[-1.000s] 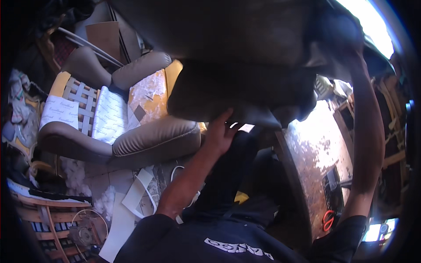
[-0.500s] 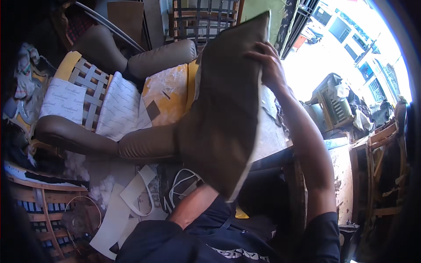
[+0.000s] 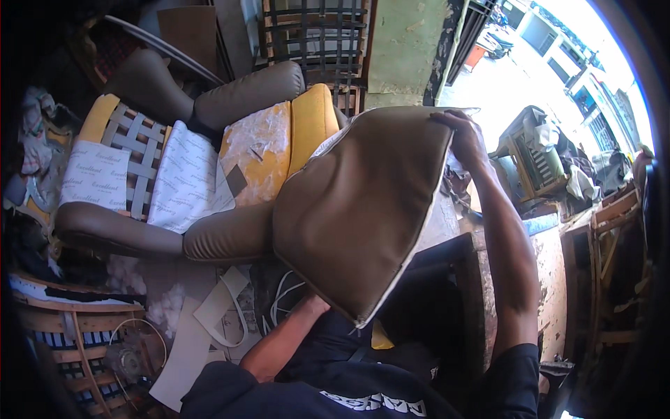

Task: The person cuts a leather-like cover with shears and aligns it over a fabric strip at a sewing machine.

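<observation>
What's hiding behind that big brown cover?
The nearer armrest runs behind the brown cover, and part of the left hand shows at its lower edge. That hand's fingers, the armrest's end and anything else back there are covered.

A brown leatherette cover (image 3: 370, 202) is slanting near a part-upholstered armchair (image 3: 230, 234).
The right hand (image 3: 469, 140) is gripping its upper corner; the left hand (image 3: 319, 302) is showing partly below.
</observation>
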Available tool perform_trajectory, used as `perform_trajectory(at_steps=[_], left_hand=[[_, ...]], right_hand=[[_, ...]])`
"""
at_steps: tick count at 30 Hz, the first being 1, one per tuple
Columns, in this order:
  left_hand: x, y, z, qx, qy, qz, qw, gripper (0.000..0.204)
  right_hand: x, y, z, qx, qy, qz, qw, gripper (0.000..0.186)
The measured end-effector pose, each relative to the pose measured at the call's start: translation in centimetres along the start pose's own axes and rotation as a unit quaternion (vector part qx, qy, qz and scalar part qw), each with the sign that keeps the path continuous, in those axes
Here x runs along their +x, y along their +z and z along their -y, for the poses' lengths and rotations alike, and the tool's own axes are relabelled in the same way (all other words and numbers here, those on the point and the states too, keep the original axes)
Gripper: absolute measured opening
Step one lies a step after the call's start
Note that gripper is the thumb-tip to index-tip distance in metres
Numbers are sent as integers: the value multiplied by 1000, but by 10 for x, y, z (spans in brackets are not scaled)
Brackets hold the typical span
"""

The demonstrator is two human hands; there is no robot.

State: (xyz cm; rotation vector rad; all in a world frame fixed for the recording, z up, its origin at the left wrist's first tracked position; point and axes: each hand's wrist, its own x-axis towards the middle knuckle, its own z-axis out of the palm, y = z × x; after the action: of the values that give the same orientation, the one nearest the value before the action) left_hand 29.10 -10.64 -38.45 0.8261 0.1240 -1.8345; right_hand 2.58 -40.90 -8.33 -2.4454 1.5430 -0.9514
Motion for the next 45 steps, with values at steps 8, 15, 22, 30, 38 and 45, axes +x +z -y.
perform_trajectory(at_steps=[8,15,22,30,38,45], left_hand=[[-88,141,-192,163,476,-89,859,47],[-142,378,-298,247,624,273,689,60],[-193,515,-44,464,785,332,241,41],[-104,312,148,809,319,466,162,68],[-93,219,141,713,474,423,297,60],[-120,158,175,597,20,252,761,30]], right_hand=[[4,-189,144,-185,-232,-188,936,22],[-75,-400,228,-309,-107,-347,879,31],[-150,-498,18,-342,155,-333,865,36],[-343,-360,-25,-358,294,-231,855,39],[-528,-178,25,-209,332,-263,882,29],[-651,-206,76,-455,558,-290,630,29]])
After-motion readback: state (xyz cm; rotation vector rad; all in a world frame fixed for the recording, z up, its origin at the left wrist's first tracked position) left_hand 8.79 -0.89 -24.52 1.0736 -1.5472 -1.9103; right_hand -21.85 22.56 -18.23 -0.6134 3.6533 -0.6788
